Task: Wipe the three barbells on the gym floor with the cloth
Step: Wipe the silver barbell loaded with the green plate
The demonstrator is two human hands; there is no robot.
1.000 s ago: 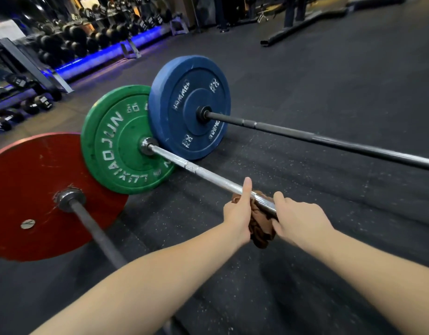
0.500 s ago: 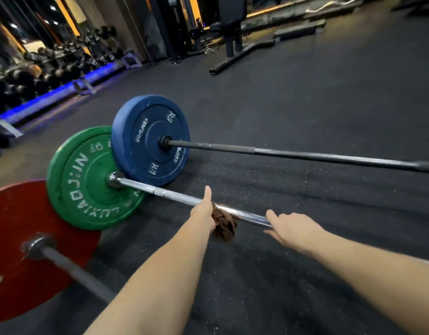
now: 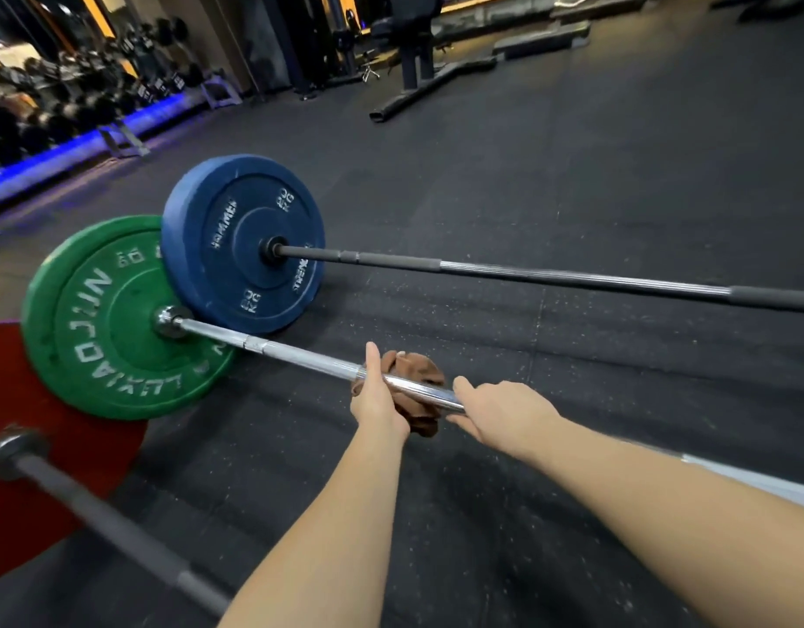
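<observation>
Three barbells lie side by side on the gym floor [image 3: 572,174]; the nearest, a dull dark bar [image 3: 119,532] with a red plate [image 3: 10,383], crosses the lower left corner with no hand on it; just beyond it both forearms reach to the middle one, a shiny chrome bar [image 3: 300,355] with a green plate [image 3: 105,319]. The left grip [image 3: 377,401] is curled round the brown cloth [image 3: 418,369], which is bunched about the chrome bar, with the thumb laid straight along the metal toward the plate; the right grip [image 3: 504,417] sits just beside it on the bare shaft, fingers closed round it, steadying it as I judge. The cloth is soft and light and apt to slip off, so it wants wrapping right round and squeezing; the bar is stiff, heavy and smooth, likely to roll on its plates unless held, and is best taken on the shaft clear of the cloth's path. Farther off lies the black bar [image 3: 527,274] with a blue plate [image 3: 241,242], no hand on it; a rack of dumbbells [image 3: 74,106] lines the far wall.
</observation>
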